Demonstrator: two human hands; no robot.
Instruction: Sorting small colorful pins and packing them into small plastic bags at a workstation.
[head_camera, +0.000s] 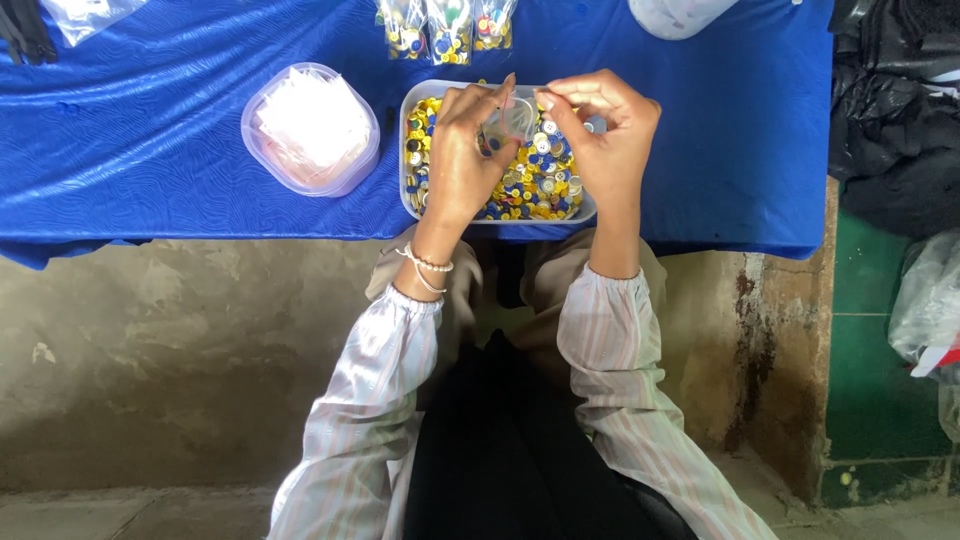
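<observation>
At the far left a round clear tub of small clear plastic bags is sitting on the blue tablecloth, just beside a rectangular white tray that is brimming with yellow, blue and silver buttons. The left hand is hovering over the tray, its fingers curling in and pinching the left edge of a small clear plastic bag. The right hand is meeting it from the other side, thumb and forefinger closing narrowly on the bag's right edge, so the bag is hanging between both hands just above the buttons. A beaded bracelet is circling the left wrist, and pale striped sleeves are covering both forearms. Along the table's far edge, three filled packets of buttons are lying side by side, and further right a white container is showing only in part.
</observation>
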